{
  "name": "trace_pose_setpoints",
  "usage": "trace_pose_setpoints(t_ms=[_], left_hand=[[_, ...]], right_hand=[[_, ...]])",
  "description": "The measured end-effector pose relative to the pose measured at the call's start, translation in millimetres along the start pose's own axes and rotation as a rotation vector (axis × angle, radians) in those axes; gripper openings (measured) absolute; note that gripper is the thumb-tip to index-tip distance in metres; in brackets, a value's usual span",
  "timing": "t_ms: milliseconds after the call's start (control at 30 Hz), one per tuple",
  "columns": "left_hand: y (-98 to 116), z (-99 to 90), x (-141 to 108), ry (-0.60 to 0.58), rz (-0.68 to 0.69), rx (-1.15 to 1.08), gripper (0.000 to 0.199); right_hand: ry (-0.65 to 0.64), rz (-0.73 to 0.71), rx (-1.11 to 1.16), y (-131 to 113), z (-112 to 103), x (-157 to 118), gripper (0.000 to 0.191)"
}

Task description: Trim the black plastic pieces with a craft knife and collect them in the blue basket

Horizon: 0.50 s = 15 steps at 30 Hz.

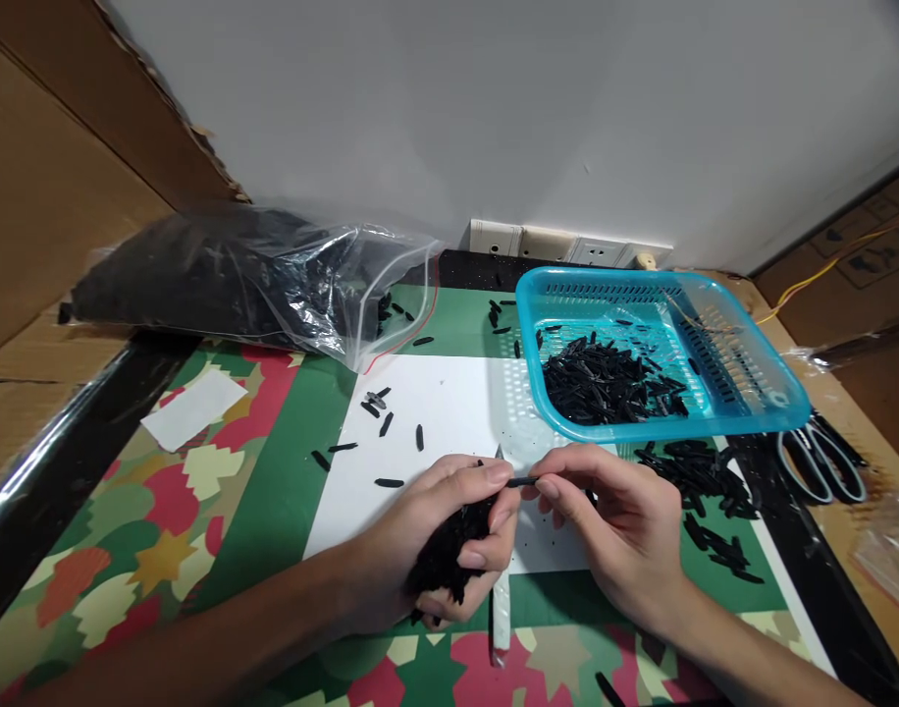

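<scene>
A clump of small black strips (456, 550) fills my left hand (449, 540), whose fingers curl round it. Between the left thumb and forefinger one black strip (523, 481) sticks out to the right. My right hand (615, 520) pinches the far end of that same strip with thumb and forefinger. Under the hands lie a white sheet of paper (449, 403) and a narrow white-wrapped stick (501, 619), partly hidden by the left hand. Beyond the right hand stands a blue plastic basket (714, 422) with a heap of black strips (604, 378) inside.
A clear zip bag (273, 280) full of black material lies at the back left. Loose strips (387, 424) are scattered on the paper, with piles (700, 476) at right. Scissors (821, 466) lie at the right edge. Wall sockets (593, 250) sit behind the basket; cardboard (74, 128) rises at left.
</scene>
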State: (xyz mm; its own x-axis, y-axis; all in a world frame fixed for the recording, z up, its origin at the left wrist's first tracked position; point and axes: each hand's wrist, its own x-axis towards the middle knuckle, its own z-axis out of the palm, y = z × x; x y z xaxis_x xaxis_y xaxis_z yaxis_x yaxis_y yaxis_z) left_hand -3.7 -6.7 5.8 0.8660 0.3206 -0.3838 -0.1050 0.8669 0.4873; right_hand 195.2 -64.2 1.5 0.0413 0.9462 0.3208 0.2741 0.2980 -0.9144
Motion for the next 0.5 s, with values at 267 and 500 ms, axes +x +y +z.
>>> trace_pose_setpoints(t_ms=[267,500], left_hand=[[0.9,-0.4,0.2,-0.013,0.016,-0.019,0.038],[-1.3,-3.1,0.6,0.020,-0.007,-0.048,0.039]], right_hand=[[-0.030,-0.041,-0.019,0.5,-3.2,-1.3,0.010],[-0.043,-0.082,-0.042,4.7,-4.4,-5.5,0.022]])
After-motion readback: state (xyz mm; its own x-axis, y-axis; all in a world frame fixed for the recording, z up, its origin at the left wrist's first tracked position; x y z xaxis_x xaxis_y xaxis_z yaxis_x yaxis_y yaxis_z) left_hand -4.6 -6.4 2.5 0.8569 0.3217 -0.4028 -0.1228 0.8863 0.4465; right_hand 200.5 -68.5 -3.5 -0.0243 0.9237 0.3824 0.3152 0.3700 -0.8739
